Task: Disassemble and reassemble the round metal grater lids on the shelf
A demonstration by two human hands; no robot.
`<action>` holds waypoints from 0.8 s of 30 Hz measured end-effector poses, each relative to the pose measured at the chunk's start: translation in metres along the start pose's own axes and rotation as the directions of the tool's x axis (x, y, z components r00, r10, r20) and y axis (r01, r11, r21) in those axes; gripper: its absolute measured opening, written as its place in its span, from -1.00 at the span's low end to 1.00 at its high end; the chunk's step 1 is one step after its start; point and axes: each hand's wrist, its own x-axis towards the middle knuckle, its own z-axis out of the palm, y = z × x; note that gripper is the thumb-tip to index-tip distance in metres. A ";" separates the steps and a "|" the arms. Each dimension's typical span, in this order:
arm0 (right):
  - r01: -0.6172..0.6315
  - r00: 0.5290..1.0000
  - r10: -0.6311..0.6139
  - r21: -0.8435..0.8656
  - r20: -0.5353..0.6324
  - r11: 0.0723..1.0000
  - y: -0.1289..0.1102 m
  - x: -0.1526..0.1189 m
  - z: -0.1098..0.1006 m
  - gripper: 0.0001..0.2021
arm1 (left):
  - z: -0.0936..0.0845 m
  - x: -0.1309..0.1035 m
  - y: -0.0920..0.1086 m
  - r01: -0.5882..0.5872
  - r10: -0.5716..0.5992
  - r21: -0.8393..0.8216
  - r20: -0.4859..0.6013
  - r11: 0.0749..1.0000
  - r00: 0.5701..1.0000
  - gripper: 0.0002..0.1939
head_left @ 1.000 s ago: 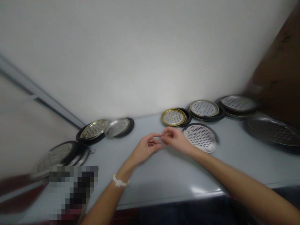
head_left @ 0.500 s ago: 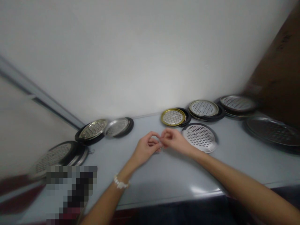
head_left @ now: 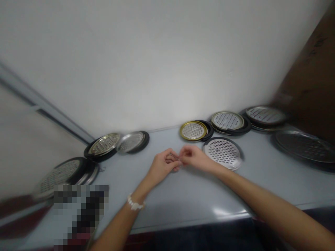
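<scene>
My left hand (head_left: 165,163) is closed, with its fingers curled around a small, thin, shiny metal piece (head_left: 172,154) whose kind I cannot make out. Fingertip to fingertip with it, my right hand (head_left: 191,157) pinches at the same spot above the table. Most of the piece is covered by fingers. Just behind the right wrist lies a round silver plate with rows of slots and a dark rim (head_left: 222,153). A gold-rimmed perforated disc (head_left: 193,131) rests on a black ring beyond the right hand.
Similar perforated discs (head_left: 227,121) line the back of the grey table (head_left: 193,202), and more (head_left: 106,143) sit at the left. A large dark round plate (head_left: 305,146) lies right, near a brown cardboard box (head_left: 311,80). A white wall (head_left: 146,69) rises behind.
Both hands stay together at nearly the same place. The right fingers have shifted slightly down, and a bit more of the thin shiny piece shows at the left fingers.
</scene>
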 end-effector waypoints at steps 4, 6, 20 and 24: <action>-0.040 0.999 0.040 0.074 0.001 0.996 -0.003 0.000 0.000 -0.84 | 0.000 -0.001 0.002 -0.006 0.006 -0.014 0.006 1.000 1.000 -0.71; -0.044 0.999 0.046 0.091 -0.011 0.995 -0.004 0.001 0.000 -0.84 | 0.000 -0.001 0.004 -0.003 0.004 -0.028 0.008 1.000 1.000 -0.69; 0.050 0.998 -0.052 0.073 0.025 0.996 -0.007 -0.006 0.003 -0.74 | -0.007 0.003 0.005 0.076 -0.088 -0.144 -0.081 0.987 0.993 -0.68; 0.059 0.998 -0.059 0.036 0.008 0.998 -0.006 -0.005 0.003 -0.77 | -0.009 0.002 0.005 0.089 -0.102 -0.161 -0.071 0.983 0.992 -0.66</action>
